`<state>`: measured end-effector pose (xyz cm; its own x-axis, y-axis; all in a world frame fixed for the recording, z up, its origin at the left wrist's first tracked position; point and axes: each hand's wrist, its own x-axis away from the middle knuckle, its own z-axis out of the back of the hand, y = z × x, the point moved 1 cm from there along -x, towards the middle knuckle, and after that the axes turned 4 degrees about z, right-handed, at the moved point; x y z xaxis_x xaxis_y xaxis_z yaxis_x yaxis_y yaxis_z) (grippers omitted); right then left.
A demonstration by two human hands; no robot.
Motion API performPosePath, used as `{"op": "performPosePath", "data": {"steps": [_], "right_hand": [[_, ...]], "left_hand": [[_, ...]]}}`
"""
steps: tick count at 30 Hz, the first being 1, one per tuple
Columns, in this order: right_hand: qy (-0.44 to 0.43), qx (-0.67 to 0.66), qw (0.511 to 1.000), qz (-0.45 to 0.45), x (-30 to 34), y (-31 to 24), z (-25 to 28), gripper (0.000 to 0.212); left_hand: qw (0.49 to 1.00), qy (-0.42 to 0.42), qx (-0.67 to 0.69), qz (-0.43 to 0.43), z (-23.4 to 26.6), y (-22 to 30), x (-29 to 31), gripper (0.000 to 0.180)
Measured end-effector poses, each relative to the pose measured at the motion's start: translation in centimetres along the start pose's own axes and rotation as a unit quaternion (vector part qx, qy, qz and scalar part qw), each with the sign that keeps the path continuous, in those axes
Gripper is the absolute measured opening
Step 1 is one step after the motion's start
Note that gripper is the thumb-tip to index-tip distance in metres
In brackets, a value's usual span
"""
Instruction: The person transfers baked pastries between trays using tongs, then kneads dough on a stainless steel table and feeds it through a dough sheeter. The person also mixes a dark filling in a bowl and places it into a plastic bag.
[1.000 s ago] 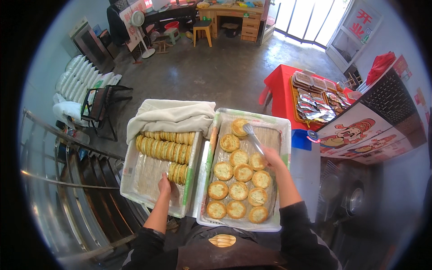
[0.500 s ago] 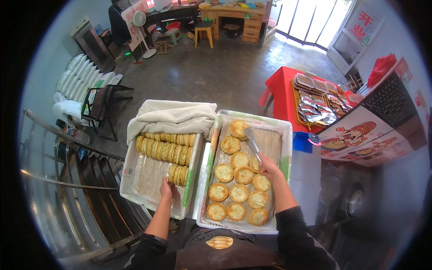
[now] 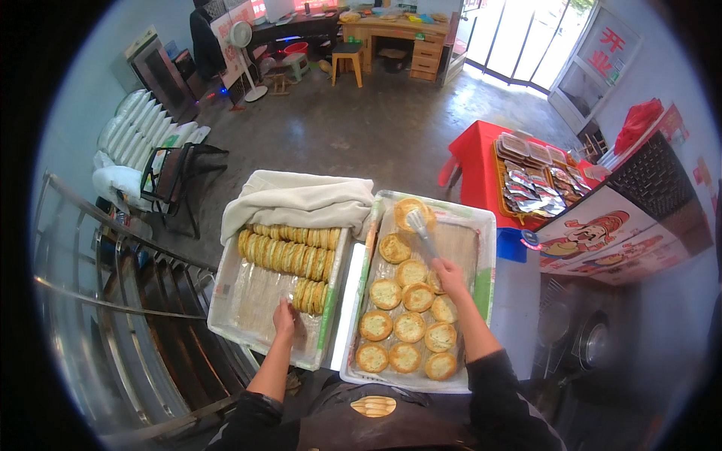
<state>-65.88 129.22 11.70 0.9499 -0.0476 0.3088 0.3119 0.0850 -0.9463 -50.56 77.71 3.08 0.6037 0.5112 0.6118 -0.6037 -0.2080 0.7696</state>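
Observation:
My right hand (image 3: 450, 276) is closed round the handle of grey metal tongs (image 3: 426, 239), whose broad slotted tip lies over the farthest round, browned flatbread (image 3: 406, 207). Any lower jaw is hidden. Several more flatbreads (image 3: 410, 328) lie flat in rows in the right white box (image 3: 487, 259), on a clear film liner. In the left white box (image 3: 218, 319), flatbreads (image 3: 286, 256) stand on edge in tight rows. My left hand (image 3: 285, 319) is at the left end of the short front row (image 3: 309, 296), its fingers stretched toward it; no flatbread shows in them.
A beige cloth (image 3: 301, 197) is folded over the left box's far end. Metal racks (image 3: 150, 308) stand at the left. Right of the boxes are a blue container (image 3: 512, 245) and a red-covered table (image 3: 468, 150) with packaged goods. A black folding chair (image 3: 177, 179) stands beyond the racks.
The tongs' tip has moved from the farthest flatbread's right edge over its top, and that flatbread has shifted slightly away. My left hand stays beside the short row. The whole view has shifted slightly.

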Motion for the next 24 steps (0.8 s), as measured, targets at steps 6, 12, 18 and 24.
{"op": "performPosePath", "data": {"steps": [6, 12, 18, 24], "right_hand": [[-0.011, 0.116, 0.983, 0.142, 12.5, -7.5, -6.0, 0.05], [-0.156, 0.324, 0.926, 0.114, 23.6, -12.7, -19.8, 0.059], [-0.21, 0.391, 0.884, 0.142, 25.7, -11.8, -22.1, 0.063], [-0.16, 0.296, 0.941, 0.037, 26.1, -11.9, -15.7, 0.06]], "left_hand": [[0.961, -0.018, 0.03, -0.276, -1.3, 7.2, 6.5, 0.046], [0.884, -0.221, 0.412, -0.001, -1.2, 10.3, 11.5, 0.06], [0.893, -0.23, 0.368, 0.12, 3.6, 7.6, 4.7, 0.063], [0.949, -0.237, 0.112, 0.177, 3.2, 7.8, -1.7, 0.06]]}}
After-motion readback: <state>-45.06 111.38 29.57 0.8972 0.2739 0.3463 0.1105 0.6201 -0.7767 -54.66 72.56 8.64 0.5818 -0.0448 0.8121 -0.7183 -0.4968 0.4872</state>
